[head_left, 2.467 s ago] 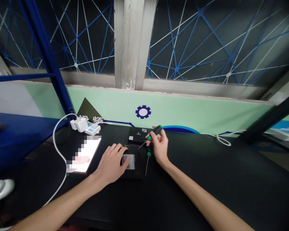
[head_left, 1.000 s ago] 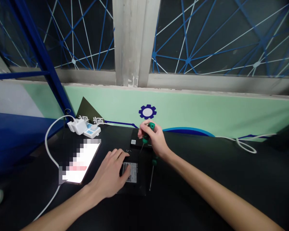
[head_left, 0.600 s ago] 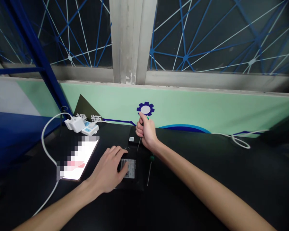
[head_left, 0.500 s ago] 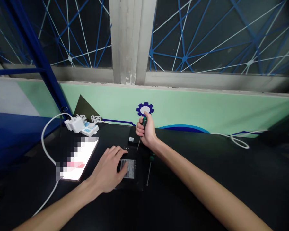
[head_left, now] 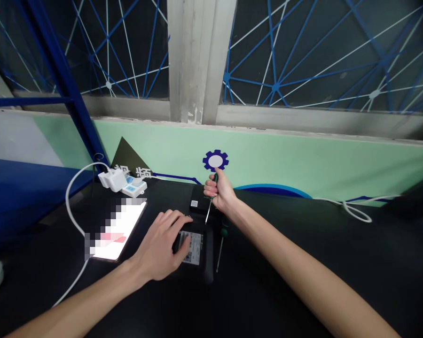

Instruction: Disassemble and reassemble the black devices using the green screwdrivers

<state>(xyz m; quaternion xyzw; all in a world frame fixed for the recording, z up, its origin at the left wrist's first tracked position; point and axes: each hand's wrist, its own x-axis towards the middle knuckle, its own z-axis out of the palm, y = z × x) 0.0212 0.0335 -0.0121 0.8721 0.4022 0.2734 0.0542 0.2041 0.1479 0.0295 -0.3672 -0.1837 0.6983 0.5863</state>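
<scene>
My left hand (head_left: pixel 165 246) lies over a flat black device (head_left: pixel 207 256) with a printed label (head_left: pixel 196 249). Its fingers are stretched out along the far edge, and the thumb rests across the label. My right hand (head_left: pixel 221 191) is wrapped round the green handle of a screwdriver (head_left: pixel 208 211), just beyond the device. The shaft slants down with its tip near the device's far edge; whether it touches cannot be told. A second green-handled screwdriver (head_left: pixel 221 251) lies to the right of the device. Small screw-like bits (head_left: pixel 188 217) show by my left fingertips.
Behind the device sits a black box (head_left: pixel 194 203) with a small white code sticker. On the left are a lit phone or tablet (head_left: pixel 127 230), a white power strip (head_left: pixel 134 188) and a white charging cable (head_left: pixel 68 197). Another white cable (head_left: pixel 356 213) lies along the wall at right.
The view has shifted slightly, so everything sits a little further right. The right hand's screwdriver keeps nearly the same place. My left hand stays on the device, whose dark edges show more clearly.
</scene>
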